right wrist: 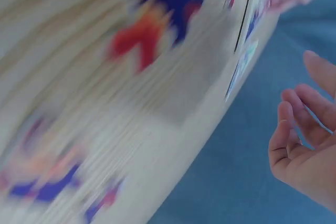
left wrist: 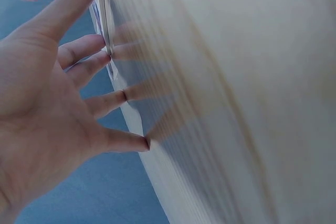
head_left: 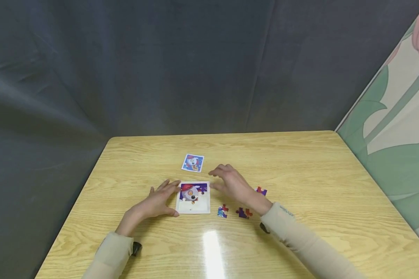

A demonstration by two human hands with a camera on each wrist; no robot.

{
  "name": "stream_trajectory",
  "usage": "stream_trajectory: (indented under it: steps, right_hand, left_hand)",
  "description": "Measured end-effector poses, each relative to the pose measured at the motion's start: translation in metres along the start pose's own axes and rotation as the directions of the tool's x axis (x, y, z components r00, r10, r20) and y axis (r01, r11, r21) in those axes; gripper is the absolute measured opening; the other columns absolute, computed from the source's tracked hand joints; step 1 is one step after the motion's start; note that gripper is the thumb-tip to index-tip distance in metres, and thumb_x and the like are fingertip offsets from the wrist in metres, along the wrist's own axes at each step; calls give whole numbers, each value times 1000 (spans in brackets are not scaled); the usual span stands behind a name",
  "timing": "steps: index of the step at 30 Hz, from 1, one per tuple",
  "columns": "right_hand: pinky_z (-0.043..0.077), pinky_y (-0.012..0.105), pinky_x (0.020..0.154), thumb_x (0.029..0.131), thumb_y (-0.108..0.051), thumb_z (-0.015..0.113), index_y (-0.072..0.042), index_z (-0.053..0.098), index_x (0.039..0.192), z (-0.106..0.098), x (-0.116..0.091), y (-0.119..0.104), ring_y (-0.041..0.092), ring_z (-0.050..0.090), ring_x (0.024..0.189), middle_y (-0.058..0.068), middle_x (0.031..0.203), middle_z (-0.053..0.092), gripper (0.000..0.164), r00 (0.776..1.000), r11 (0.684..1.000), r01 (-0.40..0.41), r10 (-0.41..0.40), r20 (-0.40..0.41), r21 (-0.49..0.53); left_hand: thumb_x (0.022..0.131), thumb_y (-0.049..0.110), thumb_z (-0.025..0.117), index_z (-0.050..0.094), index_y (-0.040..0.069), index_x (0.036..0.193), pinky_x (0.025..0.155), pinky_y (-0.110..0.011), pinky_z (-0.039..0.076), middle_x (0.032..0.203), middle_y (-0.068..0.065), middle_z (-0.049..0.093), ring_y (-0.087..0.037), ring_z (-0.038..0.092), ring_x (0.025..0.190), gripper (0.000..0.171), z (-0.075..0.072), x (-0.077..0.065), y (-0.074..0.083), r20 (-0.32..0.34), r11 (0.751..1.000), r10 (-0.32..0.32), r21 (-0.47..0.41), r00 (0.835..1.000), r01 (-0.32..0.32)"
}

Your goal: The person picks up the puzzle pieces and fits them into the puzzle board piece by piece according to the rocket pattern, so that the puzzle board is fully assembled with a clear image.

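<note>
A square white puzzle tray (head_left: pixel 203 207) lies on the table, its upper part filled with joined jigsaw pieces (head_left: pixel 190 191) showing a grey animal face and a red hat. My left hand (head_left: pixel 159 202) rests along the tray's left side, fingers spread, thumb by the near corner. In the left wrist view its fingertips (left wrist: pixel 143 142) touch the tabletop. Over the tray's right edge hovers my right hand (head_left: pixel 233 185), fingers loosely bent and nothing between them, as the right wrist view also shows. Loose jigsaw pieces (head_left: pixel 223 211) lie to the right of the tray.
Behind the tray lies a small picture card (head_left: pixel 193 163) with a similar animal on blue. More loose pieces (head_left: pixel 244 213) sit beneath the right forearm, another piece (head_left: pixel 261 190) beyond it. A dark curtain (head_left: pixel 195 69) hangs behind the wooden table (head_left: pixel 300 162).
</note>
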State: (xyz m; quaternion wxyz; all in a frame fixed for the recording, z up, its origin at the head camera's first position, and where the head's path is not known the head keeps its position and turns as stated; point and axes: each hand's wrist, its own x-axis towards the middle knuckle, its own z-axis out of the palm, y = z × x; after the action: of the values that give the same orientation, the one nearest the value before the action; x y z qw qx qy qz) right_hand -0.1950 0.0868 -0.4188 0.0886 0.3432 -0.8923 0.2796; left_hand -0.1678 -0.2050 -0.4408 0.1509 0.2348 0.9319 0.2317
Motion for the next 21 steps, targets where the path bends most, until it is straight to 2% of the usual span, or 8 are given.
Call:
stream_trajectory:
  steps: [3,5,8,13,17,21]
  right_hand:
    - [50,43,92,79,-11,79,-1,66,116,-16,-16,17,26,62,94,10,106,68,41,998,1000,-28,29,-52,5]
    - [50,47,90,78,-10,79,0,66,116,-27,-29,27,30,62,93,11,107,68,41,995,997,-69,70,-72,15]
    - [53,44,80,80,-9,78,1,65,116,-40,-48,42,32,61,93,13,109,68,39,988,991,-134,135,-81,23]
    - [52,41,72,82,-11,76,2,66,116,-54,-81,62,32,60,93,14,108,68,38,968,969,-247,246,-51,-19]
    - [51,43,75,81,-17,78,4,65,117,-57,-102,69,31,58,93,14,108,66,44,947,946,-322,322,-3,-39]
    - [50,44,78,79,-23,79,4,65,116,-52,-112,73,28,57,93,12,107,62,48,940,940,-338,340,25,-48]
  left_hand:
    - [73,33,82,46,11,141,100,-78,1,159,-8,21,-39,5,145,80,0,0,1,4,1000,-5,0,1000,5]
    - [73,33,82,46,11,141,100,-78,1,159,-9,21,-40,5,145,80,0,0,1,2,1000,-7,3,1000,7]
    - [73,33,82,47,11,141,99,-79,1,159,-8,22,-39,5,145,80,0,0,1,-1,1000,-11,1,1000,11]
    - [73,33,82,47,11,141,99,-79,1,159,-7,22,-39,5,146,79,1,1,1,1,1000,-8,-4,1000,8]
    - [73,33,82,46,11,141,99,-79,2,159,-8,22,-40,6,145,80,1,0,1,-1,1000,-3,4,1000,3]
    - [73,34,82,46,10,141,99,-79,2,158,-9,23,-40,6,145,80,0,-1,0,-7,1000,-8,7,1000,8]
